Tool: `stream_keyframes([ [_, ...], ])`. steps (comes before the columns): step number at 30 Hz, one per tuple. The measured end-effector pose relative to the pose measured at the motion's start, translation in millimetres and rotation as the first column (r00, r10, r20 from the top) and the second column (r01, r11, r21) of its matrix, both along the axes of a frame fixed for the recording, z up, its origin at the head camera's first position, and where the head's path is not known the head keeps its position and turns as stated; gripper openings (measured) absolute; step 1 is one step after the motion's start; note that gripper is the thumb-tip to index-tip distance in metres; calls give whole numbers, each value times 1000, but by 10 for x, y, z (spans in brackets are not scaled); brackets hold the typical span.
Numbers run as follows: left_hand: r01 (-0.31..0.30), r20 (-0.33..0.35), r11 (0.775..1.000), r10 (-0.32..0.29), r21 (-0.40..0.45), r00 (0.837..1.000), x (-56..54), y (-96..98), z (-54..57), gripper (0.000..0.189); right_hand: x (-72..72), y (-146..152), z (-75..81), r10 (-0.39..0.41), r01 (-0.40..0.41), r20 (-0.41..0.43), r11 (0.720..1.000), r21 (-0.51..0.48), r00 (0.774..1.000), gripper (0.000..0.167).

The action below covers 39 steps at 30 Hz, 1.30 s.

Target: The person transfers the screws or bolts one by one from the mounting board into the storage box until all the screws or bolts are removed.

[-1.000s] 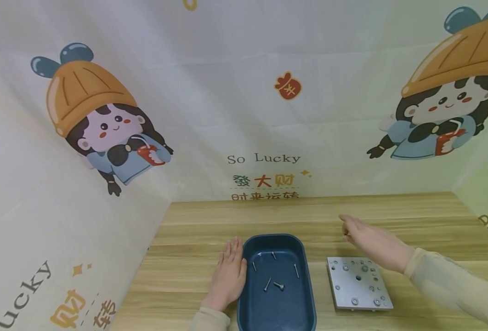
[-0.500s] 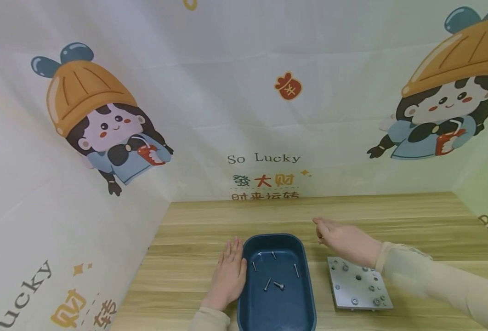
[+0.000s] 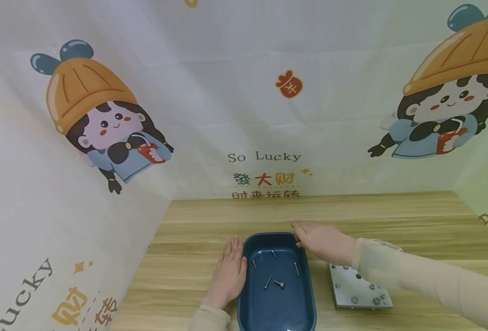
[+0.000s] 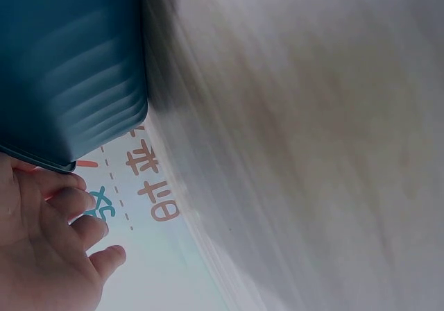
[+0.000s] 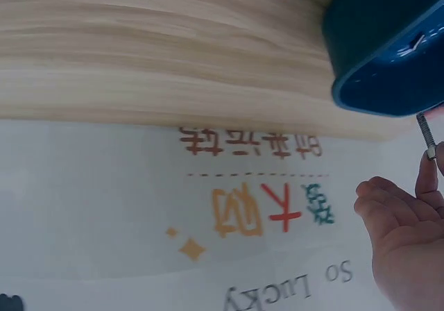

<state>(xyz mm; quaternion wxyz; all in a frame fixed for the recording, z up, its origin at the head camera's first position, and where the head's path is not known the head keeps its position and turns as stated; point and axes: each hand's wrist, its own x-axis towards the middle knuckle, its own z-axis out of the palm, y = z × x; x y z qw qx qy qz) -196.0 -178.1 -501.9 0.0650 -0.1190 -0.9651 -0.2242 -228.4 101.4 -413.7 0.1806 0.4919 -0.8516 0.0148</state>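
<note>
My right hand (image 3: 324, 241) is over the far right corner of the dark blue tray (image 3: 276, 312). In the right wrist view its thumb and finger pinch a bolt (image 5: 426, 136) by the head end, with the threaded shank pointing at the tray rim. My left hand (image 3: 227, 274) lies along the tray's left side, fingers extended and touching the rim. In the left wrist view, that hand (image 4: 48, 234) shows its palm side with fingers loosely bent below the rim. Several loose bolts (image 3: 279, 284) lie spread on the tray floor.
A square metal plate (image 3: 356, 294) with holes and several bolt heads stands right of the tray, its far part hidden by my right sleeve (image 3: 417, 271). A printed cloth (image 3: 211, 115) hangs behind and beside the wooden table (image 3: 186, 239).
My right hand has moved left, from beyond the metal plate to the tray's far right corner. Its sleeve now covers the plate's far part. The left hand stays at the tray's side.
</note>
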Motion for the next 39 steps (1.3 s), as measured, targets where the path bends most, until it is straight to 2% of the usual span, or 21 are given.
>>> stream_keyframes([
  [3,-2,-2,1000,2,-6,1000,-2,1,-1,51,-1,-102,-7,10,-10,20,1000,18,1000,16],
  [7,-1,0,1000,1,-6,1000,1,4,8,51,25,-233,5,-14,10,150,1000,25,989,10],
  [10,-3,2,1000,3,-4,1000,5,6,11,51,32,-318,-28,-10,3,142,999,49,990,8],
  [13,-4,5,1000,4,-3,1000,8,8,7,51,40,-377,-101,1,-13,99,993,114,995,15],
  [18,-1,11,1000,1,3,1000,7,12,3,51,69,-416,-187,-27,-9,177,980,200,984,29],
  [21,-1,5,1000,1,5,1000,6,13,5,51,76,-429,-188,-35,-4,175,976,219,984,34],
  [28,4,2,1000,-4,5,1000,7,9,-1,51,66,-427,-120,-78,39,259,988,152,963,24],
  [33,1,5,1000,-1,12,1000,11,10,-9,51,40,-327,-116,-64,45,229,995,88,971,14],
  [39,-5,0,1000,5,12,1000,4,8,-8,51,19,-125,-134,-21,20,195,1000,7,981,21],
])
